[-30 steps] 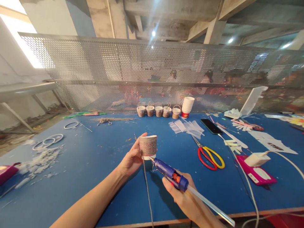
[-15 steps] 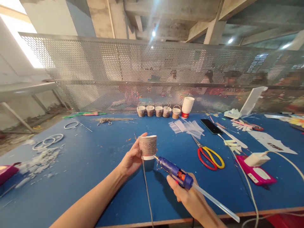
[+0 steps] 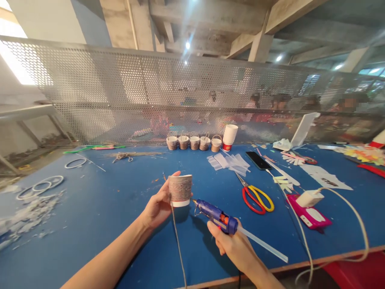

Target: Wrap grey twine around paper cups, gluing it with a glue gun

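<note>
My left hand [image 3: 158, 204] is closed around the left side of a paper cup [image 3: 180, 189] wound with grey-brown cord, its white lower band still showing. A loose length of cord [image 3: 178, 245] hangs from the cup's lower left down past the table's front edge. In my right hand [image 3: 230, 241] is a blue hot glue gun [image 3: 215, 214], its nozzle pointing at the cup's lower right side, with a small gap between them. A clear glue stick [image 3: 264, 245] sticks out of the gun's back end.
Several small cord-wrapped baskets [image 3: 183, 142] and stacked paper cups [image 3: 230, 137] line the back. To the right lie scissors [image 3: 257, 198], a phone [image 3: 258, 160], clear strips [image 3: 228, 161] and a pink power strip [image 3: 309, 214] with cables. White rings [image 3: 40, 187] and scraps [image 3: 33, 216] lie left.
The glue gun's nozzle has come away from the cup's lower edge, leaving a small gap. The whole view has shifted a little, so things on the table appear further left.
</note>
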`<state>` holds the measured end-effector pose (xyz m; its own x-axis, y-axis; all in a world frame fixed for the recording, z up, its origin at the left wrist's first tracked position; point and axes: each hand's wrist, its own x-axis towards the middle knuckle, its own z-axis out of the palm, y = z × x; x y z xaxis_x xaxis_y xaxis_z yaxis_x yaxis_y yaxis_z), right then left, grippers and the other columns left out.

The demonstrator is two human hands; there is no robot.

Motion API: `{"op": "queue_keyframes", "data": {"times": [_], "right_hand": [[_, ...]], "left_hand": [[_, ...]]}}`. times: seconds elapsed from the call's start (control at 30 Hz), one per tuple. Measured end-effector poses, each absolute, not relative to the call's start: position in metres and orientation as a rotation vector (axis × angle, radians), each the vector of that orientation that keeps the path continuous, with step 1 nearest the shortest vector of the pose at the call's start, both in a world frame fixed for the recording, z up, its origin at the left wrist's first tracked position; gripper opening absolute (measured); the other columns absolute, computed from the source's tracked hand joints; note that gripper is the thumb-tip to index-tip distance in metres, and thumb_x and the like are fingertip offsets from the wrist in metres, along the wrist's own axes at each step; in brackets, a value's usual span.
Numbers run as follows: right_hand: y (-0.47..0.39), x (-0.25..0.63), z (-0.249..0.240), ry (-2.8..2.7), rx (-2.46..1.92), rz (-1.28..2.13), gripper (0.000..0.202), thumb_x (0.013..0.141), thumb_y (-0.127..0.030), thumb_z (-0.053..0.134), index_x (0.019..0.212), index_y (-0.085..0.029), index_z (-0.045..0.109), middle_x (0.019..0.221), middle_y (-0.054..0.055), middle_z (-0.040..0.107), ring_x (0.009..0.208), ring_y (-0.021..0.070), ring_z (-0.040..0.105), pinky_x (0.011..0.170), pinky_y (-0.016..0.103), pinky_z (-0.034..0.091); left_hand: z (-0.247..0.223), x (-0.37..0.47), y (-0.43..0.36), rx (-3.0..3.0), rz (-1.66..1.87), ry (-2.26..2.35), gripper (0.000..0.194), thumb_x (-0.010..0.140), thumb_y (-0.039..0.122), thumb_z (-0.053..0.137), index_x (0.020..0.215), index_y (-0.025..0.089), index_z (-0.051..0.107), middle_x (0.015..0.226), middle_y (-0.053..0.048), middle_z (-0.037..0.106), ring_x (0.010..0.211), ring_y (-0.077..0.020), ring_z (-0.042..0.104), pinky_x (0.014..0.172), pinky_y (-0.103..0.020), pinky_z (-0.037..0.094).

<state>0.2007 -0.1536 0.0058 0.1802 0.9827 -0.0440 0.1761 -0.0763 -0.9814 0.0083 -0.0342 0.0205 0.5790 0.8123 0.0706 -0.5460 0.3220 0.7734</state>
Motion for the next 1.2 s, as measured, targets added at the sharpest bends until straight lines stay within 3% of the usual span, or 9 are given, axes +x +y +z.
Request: {"op": "queue_keyframes", "data": {"times": [0.23,0.43,0.6,0.77,0.87,1.0,1.2], "right_hand": [[-0.137,0.217,0.035,-1.182,-1.316,1.019,0.042,0.08,-0.054,0.056,0.058,-0.019,0.049,0.037,-0.009,0.036,0.035,0.0086,0.038,0.042,0.021,0.035],[-0.074,0.215,0.073,-1.314,-1.341,0.726,0.041,0.086,-0.053,0.048,0.069,-0.018,0.06,0.041,-0.007,0.042,0.04,0.0099,0.043,0.046,0.021,0.036],[-0.009,0.194,0.061,-1.395,-1.506,0.66,0.036,0.088,-0.046,0.049,0.071,-0.018,0.064,0.05,-0.004,0.055,0.049,0.0126,0.055,0.049,0.021,0.042],[0.021,0.178,0.033,-1.459,-1.737,0.558,0.029,0.092,-0.041,0.054,0.084,-0.016,0.067,0.075,0.001,0.07,0.069,0.0146,0.065,0.069,0.028,0.05],[0.022,0.173,0.021,-1.502,-1.865,0.496,0.028,0.091,-0.04,0.056,0.095,-0.015,0.068,0.091,0.007,0.073,0.083,0.0195,0.068,0.08,0.036,0.05],[0.016,0.169,0.015,-1.574,-1.951,0.398,0.029,0.088,-0.036,0.056,0.105,-0.016,0.069,0.107,0.016,0.071,0.105,0.029,0.065,0.088,0.036,0.046],[0.007,0.175,0.018,-1.598,-1.931,0.399,0.035,0.084,-0.041,0.058,0.106,-0.015,0.068,0.112,0.016,0.07,0.109,0.0328,0.062,0.093,0.041,0.044]], "left_hand": [[0.041,0.007,-0.033,0.784,1.063,0.486,0.086,0.057,0.008,0.058,0.139,0.027,0.043,0.115,-0.007,0.071,0.098,-0.0302,0.068,0.081,-0.038,0.052],[0.056,0.006,-0.036,0.861,1.215,0.541,0.058,0.059,0.013,0.065,0.116,0.024,0.06,0.102,-0.006,0.072,0.09,-0.0267,0.067,0.075,-0.036,0.054],[0.059,0.01,-0.041,0.919,1.27,0.567,0.063,0.06,0.017,0.07,0.121,0.026,0.057,0.102,-0.005,0.071,0.085,-0.0236,0.067,0.072,-0.033,0.054],[0.061,0.014,-0.044,0.876,1.302,0.644,0.074,0.055,0.017,0.072,0.126,0.027,0.054,0.099,-0.004,0.071,0.08,-0.0215,0.067,0.071,-0.033,0.056],[0.06,0.017,-0.044,0.869,1.306,0.639,0.07,0.055,0.017,0.073,0.122,0.026,0.056,0.093,-0.003,0.071,0.078,-0.0205,0.066,0.069,-0.031,0.056],[0.058,0.02,-0.044,0.866,1.319,0.617,0.067,0.056,0.018,0.075,0.12,0.027,0.056,0.091,-0.002,0.07,0.076,-0.0188,0.065,0.068,-0.03,0.056],[0.062,0.025,-0.049,0.898,1.368,0.656,0.068,0.055,0.019,0.079,0.117,0.026,0.051,0.089,-0.002,0.069,0.077,-0.018,0.064,0.067,-0.029,0.054]]}}
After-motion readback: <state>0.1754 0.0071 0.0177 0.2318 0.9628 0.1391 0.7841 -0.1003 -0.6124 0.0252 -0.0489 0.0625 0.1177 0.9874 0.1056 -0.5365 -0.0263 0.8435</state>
